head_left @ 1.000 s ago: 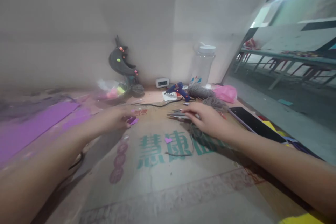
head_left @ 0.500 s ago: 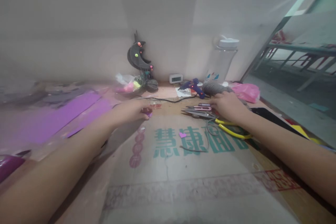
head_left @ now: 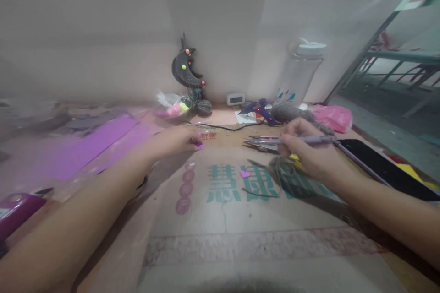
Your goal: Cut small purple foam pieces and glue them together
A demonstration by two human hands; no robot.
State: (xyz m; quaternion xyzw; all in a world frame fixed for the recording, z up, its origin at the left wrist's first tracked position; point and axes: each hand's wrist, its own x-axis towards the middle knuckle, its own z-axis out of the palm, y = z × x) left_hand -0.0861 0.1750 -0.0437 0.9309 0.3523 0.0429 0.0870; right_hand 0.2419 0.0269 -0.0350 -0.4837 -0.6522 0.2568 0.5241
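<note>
My left hand [head_left: 180, 141] is closed in a pinch at a small purple paper piece [head_left: 201, 146], held low over the board's left part. In my right hand [head_left: 302, 146] is a slim pen [head_left: 318, 139], lying across the fingers with its back end pointing right. Scissors [head_left: 264, 146] lie just beyond and left of this hand, their yellow handles [head_left: 295, 159] mostly covered by it. A purple paper heart [head_left: 244, 174] lies flat on the printed cardboard [head_left: 240, 219]. Near it is a loose grey strand [head_left: 259, 194].
Purple sheets [head_left: 92, 146] lie at left, a magenta tool [head_left: 20, 213] before them. Behind stand a blue glue gun [head_left: 260, 111], grey yarn [head_left: 292, 112], a clear bottle [head_left: 299, 78], a small clock [head_left: 235, 99] and a grey moon ornament [head_left: 187, 68]. A phone [head_left: 385, 169] lies right.
My right hand has lifted off the tools beside the scissors, with the pen now in its fingers. My left hand still pinches the purple piece. The view has shifted slightly.
</note>
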